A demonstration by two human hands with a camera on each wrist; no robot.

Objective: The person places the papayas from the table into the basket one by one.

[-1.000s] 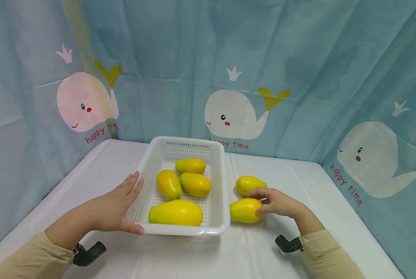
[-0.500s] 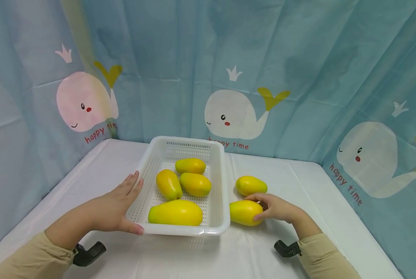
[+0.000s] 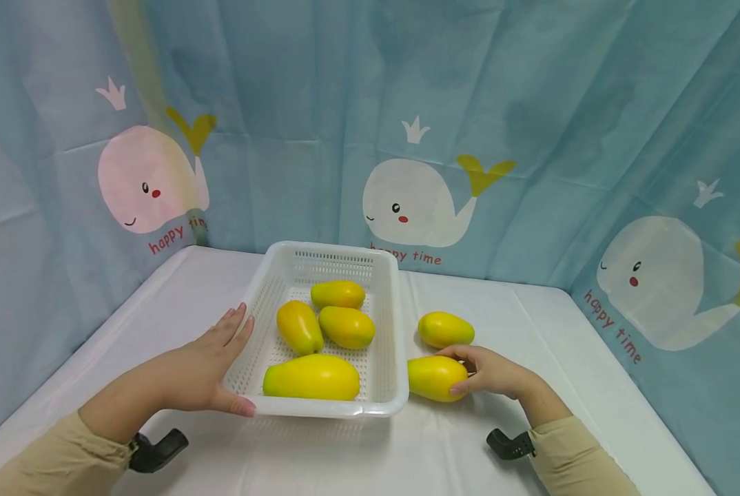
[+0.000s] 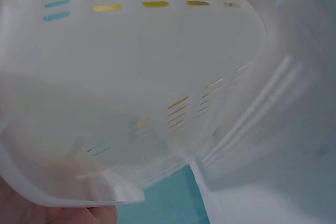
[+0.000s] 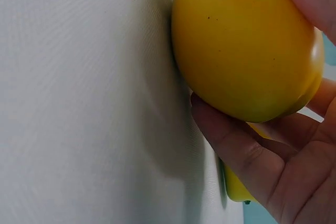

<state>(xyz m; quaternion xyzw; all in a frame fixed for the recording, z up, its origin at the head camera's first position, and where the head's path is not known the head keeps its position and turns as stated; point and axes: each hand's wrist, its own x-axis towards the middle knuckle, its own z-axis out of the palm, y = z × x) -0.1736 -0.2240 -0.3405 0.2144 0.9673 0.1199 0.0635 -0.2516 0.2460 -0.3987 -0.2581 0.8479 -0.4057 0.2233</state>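
A white perforated plastic basket (image 3: 320, 409) holds several yellow papayas with greenish ends, the largest papaya (image 3: 312, 377) at the front. My left hand (image 3: 190, 375) rests against the basket's left side, fingers spread and straight, thumb at the near corner. To the right of the basket, my right hand (image 3: 494, 373) grips a papaya (image 3: 435, 378) by its right end. In the right wrist view, thumb and fingers stand on opposite sides of this papaya (image 5: 244, 45), which is close to the white cloth. Its left end meets the basket's rim in the head view.
Another papaya (image 3: 446, 329) lies on the white tablecloth (image 3: 500, 303) just behind the gripped one. A blue curtain (image 3: 308, 138) with whale prints encloses the table at the back and sides. Black wrist devices sit at both sleeves.
My right hand has shifted slightly left and toward me, closing in on the front papaya, whose right end has swung slightly nearer. The left hand and basket have stayed in place.
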